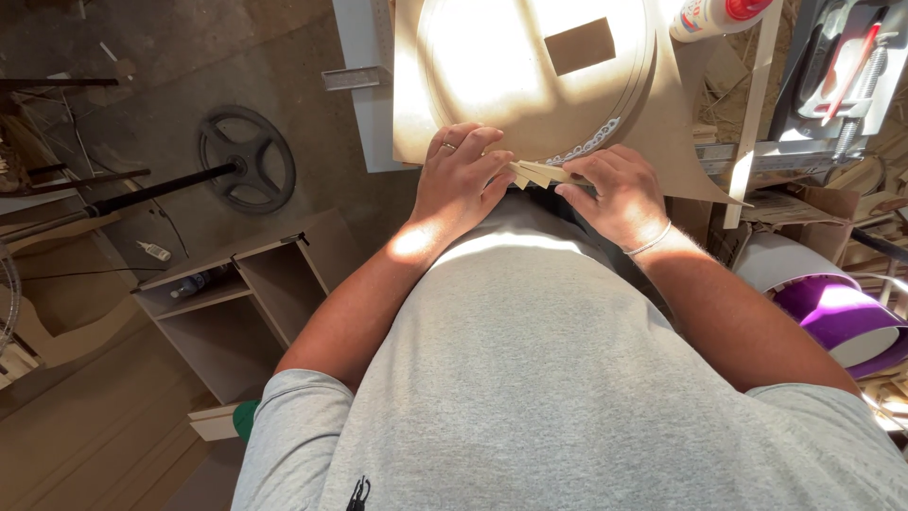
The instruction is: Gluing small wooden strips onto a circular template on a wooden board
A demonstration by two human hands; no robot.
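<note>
My left hand point(461, 180) and my right hand point(615, 194) meet at the near edge of a tan fibreboard panel point(662, 114) with a round raised disc point(530, 76) on it. Both pinch small pale wooden wedge pieces point(536, 174) held between the fingertips, close to my belly. A thin white beaded trim strip point(591, 147) curves along the disc's near rim, just above my right fingers. A ring sits on my left hand and a thin band on my right wrist.
A white glue bottle with a red cap point(711, 16) lies at the panel's far right. A clamp and red tool point(846, 66) sit at top right. Purple and white rolls point(832, 308) are to the right. A small shelf unit point(246, 303) and a black wheel point(248, 159) stand on the floor left.
</note>
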